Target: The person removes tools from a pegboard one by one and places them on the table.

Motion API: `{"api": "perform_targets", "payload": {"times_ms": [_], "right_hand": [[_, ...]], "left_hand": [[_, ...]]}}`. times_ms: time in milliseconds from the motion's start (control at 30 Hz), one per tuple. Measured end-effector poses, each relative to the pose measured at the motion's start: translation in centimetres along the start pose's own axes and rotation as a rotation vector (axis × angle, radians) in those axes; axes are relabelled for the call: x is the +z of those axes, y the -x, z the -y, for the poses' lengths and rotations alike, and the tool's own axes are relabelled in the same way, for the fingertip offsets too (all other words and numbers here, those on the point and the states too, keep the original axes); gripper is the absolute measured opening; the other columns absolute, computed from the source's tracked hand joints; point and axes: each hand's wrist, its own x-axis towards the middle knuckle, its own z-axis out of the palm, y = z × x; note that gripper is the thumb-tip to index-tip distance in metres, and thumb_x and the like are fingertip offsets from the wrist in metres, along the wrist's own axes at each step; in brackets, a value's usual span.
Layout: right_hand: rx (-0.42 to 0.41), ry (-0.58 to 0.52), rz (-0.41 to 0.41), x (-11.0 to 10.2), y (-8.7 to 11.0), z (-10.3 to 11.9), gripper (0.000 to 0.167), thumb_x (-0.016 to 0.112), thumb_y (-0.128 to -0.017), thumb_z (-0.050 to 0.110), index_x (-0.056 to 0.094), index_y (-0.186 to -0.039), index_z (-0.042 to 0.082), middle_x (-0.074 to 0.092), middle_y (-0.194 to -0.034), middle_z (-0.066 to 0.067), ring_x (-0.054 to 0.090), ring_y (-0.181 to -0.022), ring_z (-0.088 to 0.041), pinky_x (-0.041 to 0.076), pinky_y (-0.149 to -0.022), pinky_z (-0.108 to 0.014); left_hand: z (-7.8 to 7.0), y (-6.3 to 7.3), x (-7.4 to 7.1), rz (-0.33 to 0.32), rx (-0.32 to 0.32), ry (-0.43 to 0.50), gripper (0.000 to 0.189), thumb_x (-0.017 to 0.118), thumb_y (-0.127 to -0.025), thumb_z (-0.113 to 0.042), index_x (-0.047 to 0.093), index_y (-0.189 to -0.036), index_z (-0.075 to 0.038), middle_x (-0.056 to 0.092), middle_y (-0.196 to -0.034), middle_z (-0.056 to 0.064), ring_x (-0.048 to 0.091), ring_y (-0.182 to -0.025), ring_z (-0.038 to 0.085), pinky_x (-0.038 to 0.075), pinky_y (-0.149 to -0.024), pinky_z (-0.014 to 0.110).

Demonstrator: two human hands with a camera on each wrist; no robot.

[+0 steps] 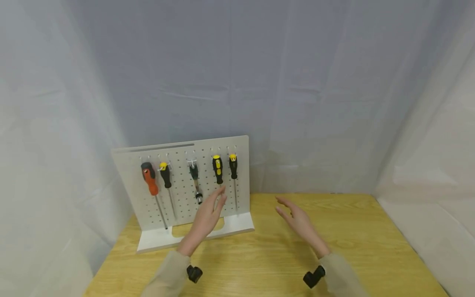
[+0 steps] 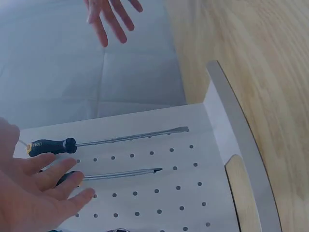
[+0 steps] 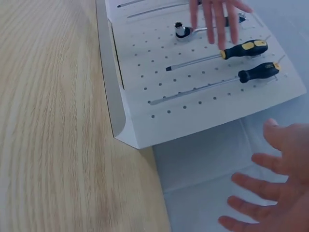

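A white pegboard stand [image 1: 243,185] holds several hand tools on hooks. From the left hang a screwdriver with an orange handle [image 1: 151,183], a black-and-yellow screwdriver [image 1: 165,175], a ratchet with a socket end [image 1: 194,172], a thick black-and-yellow screwdriver [image 1: 217,169] and a slim black screwdriver [image 1: 233,168]. My left hand [image 1: 208,212] is in front of the board, holding nothing, its fingers spread and nearest the thick screwdriver; whether they touch it I cannot tell. My right hand [image 1: 299,222] hovers to the right of the board, fingers apart, with nothing in it.
The board stands on the left part of a wooden table [image 1: 334,231], its foot [image 1: 239,223] flat on the top. A pale curtain [image 1: 297,103] rises behind the table, and more sheeting hangs at both sides. A small black camera [image 1: 313,276] is on the right wrist.
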Motion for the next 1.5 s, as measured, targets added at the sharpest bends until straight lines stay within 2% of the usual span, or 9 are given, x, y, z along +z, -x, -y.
{"api": "perform_targets", "payload": {"times_ms": [200,400,633,867,1133,1300,1500], "right_hand": [[-0.047,-0.127,-0.028,1.9,-2.9,0.7,0.042,0.059,-0.104,0.024,0.056,-0.142,0.005,0.060,-0.141,-0.015,0.055,-0.129,-0.036,0.048,-0.106,-0.057],[-0.080,-0.260,-0.015,4.2,-5.4,1.2,0.037,0.059,-0.104,0.014,0.059,-0.138,0.002,0.064,-0.134,-0.017,0.060,-0.121,-0.035,0.050,-0.103,-0.056],[-0.072,-0.352,0.073,7.2,-7.3,1.7,0.040,0.056,-0.106,0.018,0.055,-0.142,0.001,0.064,-0.134,-0.017,0.059,-0.124,-0.035,0.049,-0.106,-0.055],[-0.113,-0.408,0.114,8.9,-8.5,1.9,0.040,0.054,-0.106,0.014,0.053,-0.143,-0.002,0.061,-0.136,-0.021,0.055,-0.127,-0.039,0.044,-0.109,-0.058],[-0.083,-0.413,0.149,10.0,-8.9,2.1,0.038,0.052,-0.107,0.013,0.054,-0.141,-0.004,0.065,-0.129,-0.022,0.061,-0.120,-0.037,0.051,-0.104,-0.052],[-0.068,-0.426,0.140,10.0,-8.3,2.4,0.034,0.056,-0.104,0.010,0.059,-0.137,-0.001,0.070,-0.118,-0.020,0.068,-0.104,-0.034,0.058,-0.093,-0.046],[-0.089,-0.472,0.112,9.9,-7.4,3.2,0.034,0.065,-0.098,0.002,0.062,-0.131,-0.003,0.070,-0.110,-0.023,0.070,-0.095,-0.036,0.064,-0.080,-0.035]], "left_hand": [[-0.7,-1.8,0.2,-0.061,0.027,0.080,0.053,0.037,-0.111,-0.040,0.045,-0.150,-0.004,0.053,-0.149,0.015,0.054,-0.131,0.036,0.045,-0.111,0.053],[-1.2,-3.5,0.6,-0.102,0.063,0.131,0.047,0.041,-0.111,-0.030,0.046,-0.148,-0.002,0.053,-0.148,0.017,0.056,-0.129,0.037,0.048,-0.108,0.053],[-0.8,-4.5,1.4,-0.110,0.028,0.152,0.046,0.042,-0.111,-0.029,0.043,-0.151,-0.006,0.051,-0.150,0.016,0.055,-0.131,0.037,0.049,-0.107,0.052],[-0.7,-5.2,2.0,-0.098,0.005,0.192,0.052,0.041,-0.111,-0.033,0.039,-0.153,-0.003,0.047,-0.152,0.020,0.053,-0.133,0.038,0.047,-0.110,0.051],[-1.3,-5.9,2.7,-0.129,-0.009,0.242,0.051,0.044,-0.110,-0.029,0.039,-0.150,0.002,0.049,-0.148,0.025,0.053,-0.132,0.039,0.047,-0.110,0.050],[-1.7,-6.1,2.9,-0.149,-0.035,0.278,0.048,0.046,-0.110,-0.025,0.041,-0.149,0.003,0.052,-0.145,0.025,0.055,-0.131,0.038,0.048,-0.110,0.048],[-2.0,-6.4,2.8,-0.200,-0.047,0.324,0.048,0.053,-0.107,-0.019,0.043,-0.146,0.006,0.056,-0.139,0.028,0.058,-0.125,0.041,0.049,-0.108,0.050]]}}
